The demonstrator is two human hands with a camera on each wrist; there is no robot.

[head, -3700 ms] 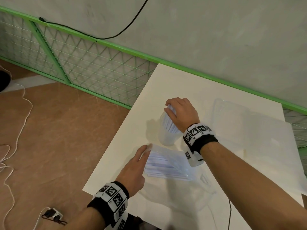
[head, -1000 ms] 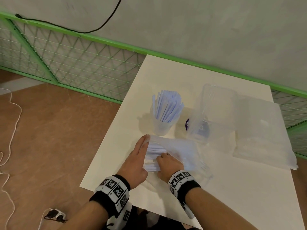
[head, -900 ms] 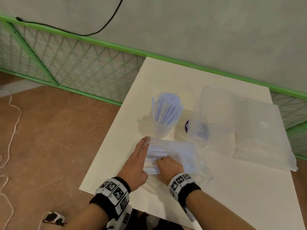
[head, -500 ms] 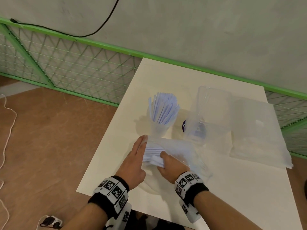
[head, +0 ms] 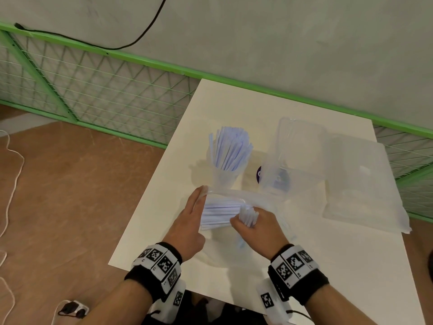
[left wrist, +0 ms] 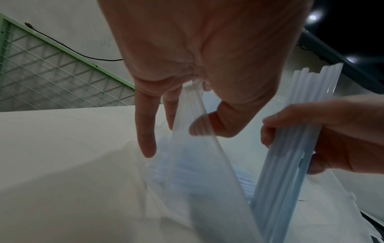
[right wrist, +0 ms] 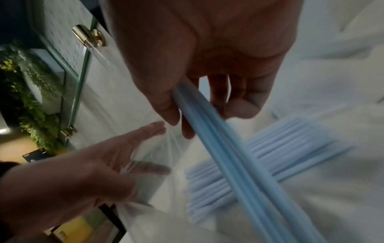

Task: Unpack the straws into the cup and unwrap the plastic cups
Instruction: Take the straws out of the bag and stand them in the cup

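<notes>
Against green mesh fencing, on white table [head: 304, 266]: right hand [head: 259, 227] clenched round pale blue straws [head: 248, 215], long axis upright, clear straw-filled cup [head: 226, 170] straight ahead beyond held-open clear bag [head: 234, 198], pinched by left hand [head: 189, 221].

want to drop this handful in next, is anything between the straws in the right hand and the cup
Nothing solid. The right hand grips a bundle of straws; the cup stands just beyond the straw bag, whose lifted flap the left hand holds.

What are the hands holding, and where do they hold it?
The right hand grips a bunch of straws around its upper part. The left hand pinches the open edge of the plastic bag.
</notes>
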